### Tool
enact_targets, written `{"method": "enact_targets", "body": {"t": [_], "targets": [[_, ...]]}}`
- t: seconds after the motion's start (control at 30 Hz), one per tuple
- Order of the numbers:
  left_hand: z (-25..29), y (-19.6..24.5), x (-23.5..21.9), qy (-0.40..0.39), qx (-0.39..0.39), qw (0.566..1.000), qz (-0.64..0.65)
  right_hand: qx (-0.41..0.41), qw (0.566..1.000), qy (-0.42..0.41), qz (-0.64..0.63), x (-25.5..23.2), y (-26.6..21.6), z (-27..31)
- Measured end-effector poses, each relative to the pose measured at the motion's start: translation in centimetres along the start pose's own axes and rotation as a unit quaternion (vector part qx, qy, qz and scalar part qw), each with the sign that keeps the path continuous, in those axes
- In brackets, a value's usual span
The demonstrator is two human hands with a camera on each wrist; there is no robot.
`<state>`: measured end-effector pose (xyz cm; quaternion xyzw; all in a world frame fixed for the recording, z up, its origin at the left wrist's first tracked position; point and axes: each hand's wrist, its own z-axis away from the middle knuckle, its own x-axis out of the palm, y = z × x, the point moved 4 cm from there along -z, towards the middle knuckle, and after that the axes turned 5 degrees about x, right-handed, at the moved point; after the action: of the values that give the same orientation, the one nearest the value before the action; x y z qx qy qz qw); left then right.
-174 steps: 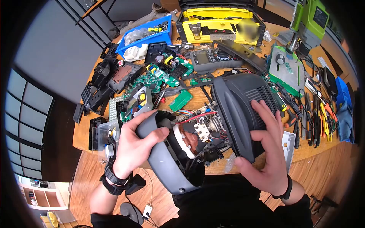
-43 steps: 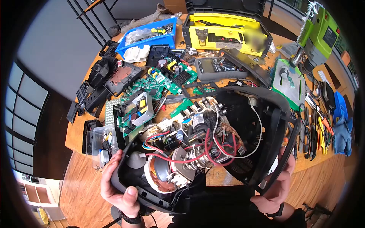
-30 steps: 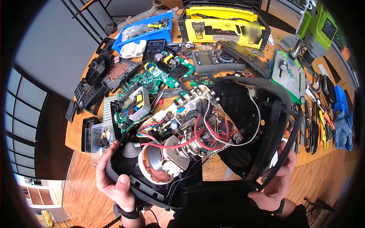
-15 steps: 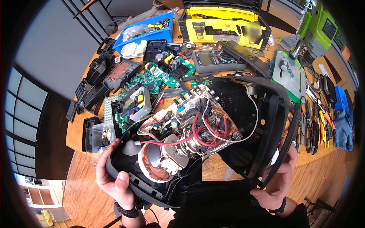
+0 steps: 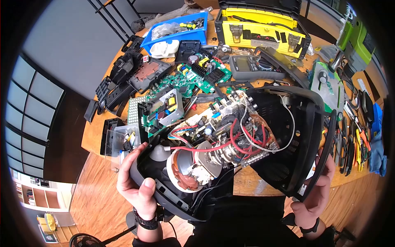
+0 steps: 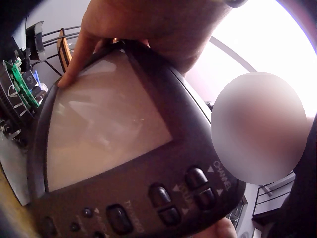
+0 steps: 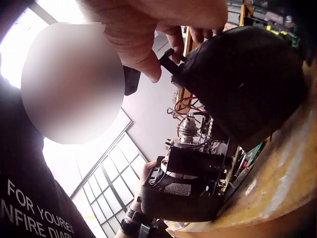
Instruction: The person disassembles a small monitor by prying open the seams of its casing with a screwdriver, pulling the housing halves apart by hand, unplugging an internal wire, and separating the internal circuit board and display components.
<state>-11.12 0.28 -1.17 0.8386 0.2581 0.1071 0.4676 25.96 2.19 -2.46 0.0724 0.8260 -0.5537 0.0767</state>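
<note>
My left hand (image 5: 136, 188) clamps the rim of the front shell (image 5: 162, 199) of a disassembled television at eight o'clock; in the left wrist view, a fingertip rests on the bezel beside the screen (image 6: 106, 129). My right hand (image 5: 316, 201), at four o'clock, has its fingers curled round the handle (image 5: 326, 144) of the rear shell (image 5: 306, 127), which lies toward three.

The halves stand spread apart at the near edge of the desk (image 5: 247, 183). I cannot tell how much weight the desk bears. Between them sits the exposed circuit board (image 5: 210, 123); the picture tube (image 5: 207, 162) points its neck toward two. A red cable (image 5: 189, 148) leaves the grey cap (image 5: 159, 153), and a white wire (image 5: 293, 127) loops into the rear shell.

CAUTION: Spreading the halves further would probably strain the white wire. Relaxing the left grip could drop the front shell toward six o'clock; an impact may crack the tube neck. Contact under the cap could cause a shock if charge remains. The board, if unfastened, may swing against the green boards (image 5: 222, 76) at eleven.

Farther out: blue tray (image 5: 197, 36) at eleven, multimeter (image 5: 255, 68) between twelve and one, yellow toolbox (image 5: 271, 39) behind it.
</note>
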Motion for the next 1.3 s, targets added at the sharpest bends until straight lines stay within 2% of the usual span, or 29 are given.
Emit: {"method": "enact_targets", "body": {"t": [0.67, 0.9, 1.3], "targets": [[0.2, -0.1, 0.0, 0.009, -0.008, 1.0, 0.003, -0.03, 0.999, -0.013, 0.031, -0.4, -0.4, -0.2], [0.3, -0.3, -0.1, 0.015, -0.002, 1.0, -0.011, 0.004, 0.995, -0.079, 0.057, -0.5, -1.1, -1.3], [0.5, 0.7, 0.4, -0.002, 0.029, 0.999, -0.018, 0.006, 0.998, -0.031, 0.06, -0.1, -0.9, -1.0]]}}
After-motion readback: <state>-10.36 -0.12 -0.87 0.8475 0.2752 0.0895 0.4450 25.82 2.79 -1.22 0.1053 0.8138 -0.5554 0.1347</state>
